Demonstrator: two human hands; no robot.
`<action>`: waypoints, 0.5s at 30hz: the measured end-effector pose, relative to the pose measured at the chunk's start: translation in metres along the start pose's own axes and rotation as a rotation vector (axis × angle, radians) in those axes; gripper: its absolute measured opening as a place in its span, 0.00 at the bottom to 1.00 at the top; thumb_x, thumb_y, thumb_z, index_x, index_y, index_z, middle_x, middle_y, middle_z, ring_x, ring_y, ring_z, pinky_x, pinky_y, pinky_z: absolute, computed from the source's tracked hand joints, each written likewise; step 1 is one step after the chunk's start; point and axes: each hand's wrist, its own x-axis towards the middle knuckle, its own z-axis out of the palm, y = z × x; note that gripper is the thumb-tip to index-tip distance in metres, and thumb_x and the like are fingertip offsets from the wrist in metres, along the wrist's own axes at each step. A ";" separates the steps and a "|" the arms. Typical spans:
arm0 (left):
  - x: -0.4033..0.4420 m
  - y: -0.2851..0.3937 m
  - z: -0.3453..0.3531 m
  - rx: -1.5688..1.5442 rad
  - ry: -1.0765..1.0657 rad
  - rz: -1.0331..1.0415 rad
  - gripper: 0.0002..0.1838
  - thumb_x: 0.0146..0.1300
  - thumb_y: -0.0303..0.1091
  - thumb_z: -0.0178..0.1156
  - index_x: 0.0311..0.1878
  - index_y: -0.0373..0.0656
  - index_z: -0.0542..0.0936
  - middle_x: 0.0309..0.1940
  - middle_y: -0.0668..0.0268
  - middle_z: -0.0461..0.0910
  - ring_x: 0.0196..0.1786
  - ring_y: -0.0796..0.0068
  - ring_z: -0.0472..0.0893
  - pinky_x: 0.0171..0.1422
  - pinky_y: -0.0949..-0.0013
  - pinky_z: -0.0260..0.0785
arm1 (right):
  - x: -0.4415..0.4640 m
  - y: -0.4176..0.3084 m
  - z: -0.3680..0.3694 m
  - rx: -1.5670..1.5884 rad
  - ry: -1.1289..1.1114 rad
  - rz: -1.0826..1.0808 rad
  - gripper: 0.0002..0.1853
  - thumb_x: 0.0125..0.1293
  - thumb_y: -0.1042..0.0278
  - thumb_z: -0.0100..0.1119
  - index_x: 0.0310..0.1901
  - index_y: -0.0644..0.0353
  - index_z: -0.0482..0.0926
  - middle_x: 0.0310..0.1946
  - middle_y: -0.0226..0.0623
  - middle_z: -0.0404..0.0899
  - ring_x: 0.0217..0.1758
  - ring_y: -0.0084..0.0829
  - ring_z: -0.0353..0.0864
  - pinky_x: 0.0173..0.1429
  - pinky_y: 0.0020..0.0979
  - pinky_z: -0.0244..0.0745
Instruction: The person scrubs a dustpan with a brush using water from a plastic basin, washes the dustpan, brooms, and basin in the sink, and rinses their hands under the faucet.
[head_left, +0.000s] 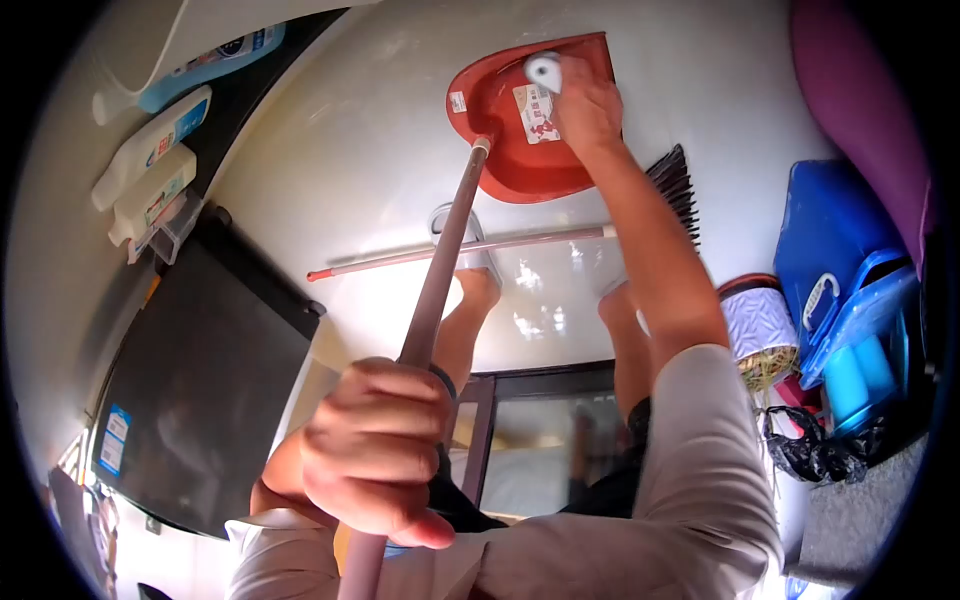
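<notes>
My left hand is wrapped around the long brownish-pink handle of a red dustpan. The heart-shaped pan lies on the pale floor with a printed label inside and a small white sticker on its rim. My right hand reaches down over the pan's right side. Its fingers are closed on a small white roll with a dark centre; its exact kind is unclear. Behind the dustpan handle, a broom lies across the floor, its dark bristles partly hidden by my right forearm.
Several bottles stand at upper left, above a dark cabinet or appliance. At right are blue plastic items, a lilac-wrapped basket, a black plastic bag and a purple object. My legs stand near the broom.
</notes>
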 end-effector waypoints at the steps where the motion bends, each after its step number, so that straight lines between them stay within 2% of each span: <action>1: 0.002 -0.001 0.000 0.017 0.005 -0.002 0.22 0.73 0.39 0.61 0.21 0.44 0.71 0.15 0.72 0.70 0.14 0.77 0.68 0.22 0.72 0.68 | 0.006 0.002 0.000 -0.310 0.194 -0.118 0.23 0.67 0.55 0.59 0.59 0.56 0.72 0.58 0.51 0.79 0.54 0.48 0.84 0.54 0.46 0.81; 2: 0.004 -0.001 0.002 -0.002 0.023 0.003 0.23 0.71 0.37 0.63 0.19 0.44 0.69 0.15 0.71 0.66 0.14 0.74 0.66 0.21 0.70 0.63 | 0.019 0.020 0.047 -0.225 0.133 -0.063 0.21 0.67 0.56 0.58 0.58 0.57 0.73 0.58 0.51 0.79 0.52 0.50 0.85 0.53 0.46 0.81; 4: 0.000 0.002 0.008 -0.050 0.060 -0.014 0.24 0.65 0.32 0.67 0.16 0.43 0.66 0.14 0.70 0.58 0.14 0.70 0.62 0.20 0.68 0.54 | 0.000 0.016 0.053 -0.385 0.273 -0.516 0.15 0.63 0.73 0.58 0.52 0.54 0.73 0.43 0.53 0.84 0.47 0.57 0.84 0.48 0.52 0.81; 5: -0.003 0.001 0.007 -0.043 0.053 -0.008 0.24 0.65 0.32 0.66 0.16 0.43 0.66 0.14 0.70 0.59 0.15 0.69 0.62 0.20 0.68 0.54 | 0.003 0.016 0.029 -0.284 0.194 -0.308 0.16 0.63 0.71 0.60 0.53 0.54 0.73 0.45 0.50 0.83 0.46 0.57 0.84 0.48 0.52 0.81; 8: -0.009 0.003 0.008 -0.035 0.059 -0.002 0.23 0.65 0.30 0.65 0.16 0.44 0.66 0.15 0.70 0.60 0.15 0.69 0.61 0.20 0.67 0.55 | -0.003 0.004 -0.002 -0.086 0.451 -0.135 0.22 0.60 0.67 0.68 0.54 0.56 0.73 0.51 0.48 0.81 0.44 0.55 0.84 0.48 0.50 0.81; 9: -0.008 0.002 0.009 -0.034 0.056 0.016 0.22 0.64 0.30 0.65 0.16 0.44 0.66 0.15 0.70 0.60 0.15 0.70 0.61 0.20 0.67 0.55 | -0.019 -0.008 0.005 -0.069 0.350 -0.163 0.25 0.61 0.66 0.68 0.59 0.54 0.73 0.50 0.46 0.81 0.45 0.54 0.84 0.47 0.50 0.81; 11: -0.008 0.000 0.010 -0.028 0.052 0.045 0.22 0.64 0.29 0.64 0.16 0.44 0.66 0.15 0.70 0.60 0.15 0.70 0.61 0.19 0.68 0.54 | -0.046 -0.040 0.020 -0.028 0.321 -0.524 0.30 0.60 0.67 0.69 0.64 0.54 0.71 0.51 0.44 0.80 0.47 0.52 0.84 0.49 0.49 0.80; 13: -0.009 -0.003 0.012 -0.029 0.060 0.085 0.22 0.64 0.28 0.64 0.16 0.44 0.66 0.15 0.71 0.60 0.15 0.70 0.61 0.19 0.68 0.54 | -0.039 -0.062 0.022 -0.119 0.172 -0.716 0.32 0.59 0.67 0.69 0.66 0.54 0.70 0.55 0.42 0.79 0.48 0.49 0.83 0.53 0.48 0.79; 14: -0.009 -0.003 0.011 -0.025 0.063 0.086 0.22 0.64 0.28 0.64 0.16 0.44 0.66 0.15 0.71 0.60 0.15 0.70 0.62 0.19 0.68 0.54 | -0.032 -0.066 0.020 -0.061 0.212 -0.762 0.32 0.59 0.65 0.68 0.66 0.54 0.70 0.58 0.41 0.77 0.49 0.48 0.82 0.56 0.47 0.77; 15: -0.008 -0.003 0.011 -0.021 0.065 0.087 0.22 0.64 0.29 0.64 0.15 0.44 0.66 0.15 0.71 0.60 0.15 0.70 0.62 0.19 0.68 0.54 | -0.025 -0.071 0.019 -0.200 0.177 -0.804 0.32 0.60 0.64 0.68 0.66 0.54 0.71 0.57 0.41 0.78 0.49 0.49 0.82 0.56 0.47 0.77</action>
